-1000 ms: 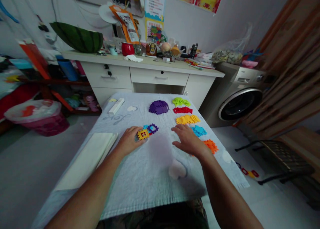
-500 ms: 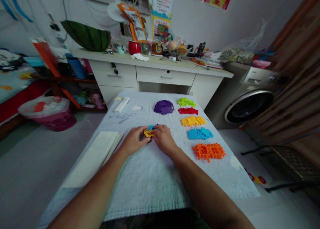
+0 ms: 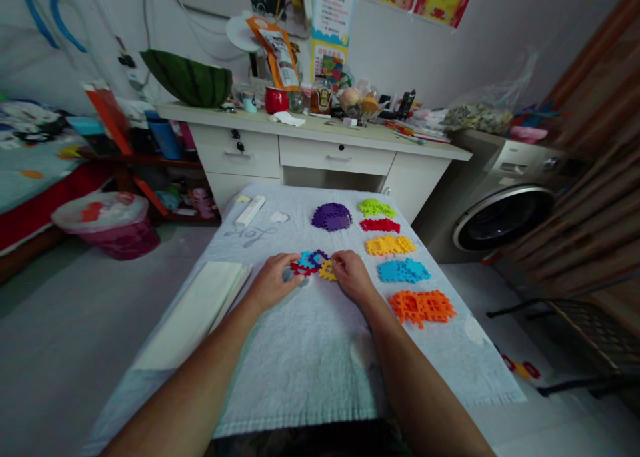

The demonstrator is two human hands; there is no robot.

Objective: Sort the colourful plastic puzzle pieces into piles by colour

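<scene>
A small cluster of toothed plastic building pieces lies on the cloth between my hands. In it are a red piece (image 3: 303, 270), a light blue piece (image 3: 307, 259), a dark purple piece (image 3: 319, 258) and a yellow piece (image 3: 327, 271). My left hand (image 3: 273, 282) has its thumb and fingers closed about the left edge of the red piece. At the opposite side my right hand (image 3: 353, 274) pinches the yellow piece, its fingertips partly hidden. Whether the yellow piece is joined to the others I cannot tell.
Sorted piles lie along the table's right side: green (image 3: 377, 208), red (image 3: 380, 225), yellow (image 3: 391, 245), blue (image 3: 403, 270) and orange (image 3: 421, 308). A purple pile (image 3: 331, 216) sits farther back. At left are a white box (image 3: 250, 211) and a long pale folded object (image 3: 193, 314).
My right hand has moved right with the yellow piece, away from my left hand. The red piece, hidden before, now shows. The view has shifted slightly.
</scene>
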